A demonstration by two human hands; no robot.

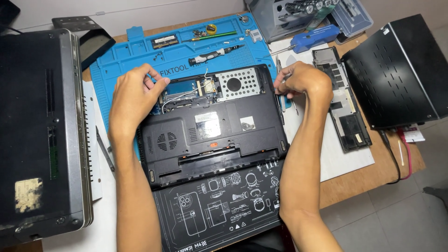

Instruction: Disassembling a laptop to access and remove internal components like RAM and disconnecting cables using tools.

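This is an electronics repair workbench, the sort found in a small computer repair shop: in the middle of the frame a black laptop [212, 135] lies upside down with its bottom opened, on a blue silicone repair mat [140, 58] with moulded parts trays. Along the top of the frame lie a precision screwdriver [214, 54], a loose memory module [164, 41] and a screwdriver bit case [298, 14]; a removed cover panel [343, 102] sits at right and another closed laptop [42, 130] at left
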